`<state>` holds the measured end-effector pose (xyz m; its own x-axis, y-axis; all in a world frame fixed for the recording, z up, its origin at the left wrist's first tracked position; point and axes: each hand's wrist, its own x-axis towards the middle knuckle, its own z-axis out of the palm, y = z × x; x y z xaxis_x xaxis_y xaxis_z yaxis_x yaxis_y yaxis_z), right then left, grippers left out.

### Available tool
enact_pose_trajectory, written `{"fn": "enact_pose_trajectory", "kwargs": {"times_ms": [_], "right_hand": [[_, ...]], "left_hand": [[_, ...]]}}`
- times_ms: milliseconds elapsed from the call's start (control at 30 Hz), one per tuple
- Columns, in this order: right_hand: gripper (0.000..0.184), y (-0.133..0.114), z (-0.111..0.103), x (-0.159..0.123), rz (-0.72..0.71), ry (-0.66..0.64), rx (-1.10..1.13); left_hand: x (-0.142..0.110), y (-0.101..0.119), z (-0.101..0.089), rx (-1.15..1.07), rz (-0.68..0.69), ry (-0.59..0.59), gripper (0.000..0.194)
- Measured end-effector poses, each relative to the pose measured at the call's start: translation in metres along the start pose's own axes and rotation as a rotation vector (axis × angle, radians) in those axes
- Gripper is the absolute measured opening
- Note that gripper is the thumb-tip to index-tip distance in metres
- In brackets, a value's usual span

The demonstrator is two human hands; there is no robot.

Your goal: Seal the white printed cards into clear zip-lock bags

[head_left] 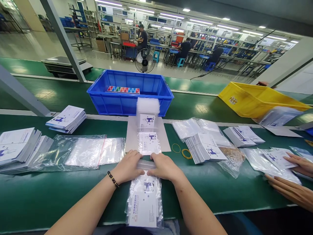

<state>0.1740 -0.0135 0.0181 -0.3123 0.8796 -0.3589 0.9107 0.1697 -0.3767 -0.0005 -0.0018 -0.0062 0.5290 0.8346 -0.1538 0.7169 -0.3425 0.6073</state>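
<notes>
A clear plastic bag [158, 204] lies lengthwise at the front edge of the bench, with a white printed booklet [143, 209] inside. My left hand [128, 167] closes on the left of the bag's top edge, thumb pointing inward. My right hand [164, 167] grips the same edge on the right, its thumb near the left one. Just beyond my fingertips, another bagged booklet [149, 143] rests on a grey board [165, 138]. Behind it, more bagged booklets [147, 120] lean against a blue bin [129, 101].
Booklet stacks [17, 143] and clear bags [85, 152] lie to the left. On the right are rubber bands [186, 154], a fanned booklet stack [204, 148] and more bags [187, 128]. A co-worker's hands [290, 186] handle a bagged booklet near a yellow bin [259, 98].
</notes>
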Motion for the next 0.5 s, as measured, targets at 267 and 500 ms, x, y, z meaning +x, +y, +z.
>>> {"fn": "enact_pose_trajectory", "kwargs": {"times_ms": [267, 500], "right_hand": [[0.018, 0.0029, 0.0042, 0.0035, -0.144, 0.003, -0.052], [0.016, 0.0065, 0.0046, 0.0020, -0.208, 0.008, 0.161]], "left_hand": [[0.0000, 0.0050, -0.0011, 0.088, -0.015, -0.030, 0.021], [-0.0006, 0.0030, -0.0006, -0.054, -0.004, 0.002, 0.014]]}}
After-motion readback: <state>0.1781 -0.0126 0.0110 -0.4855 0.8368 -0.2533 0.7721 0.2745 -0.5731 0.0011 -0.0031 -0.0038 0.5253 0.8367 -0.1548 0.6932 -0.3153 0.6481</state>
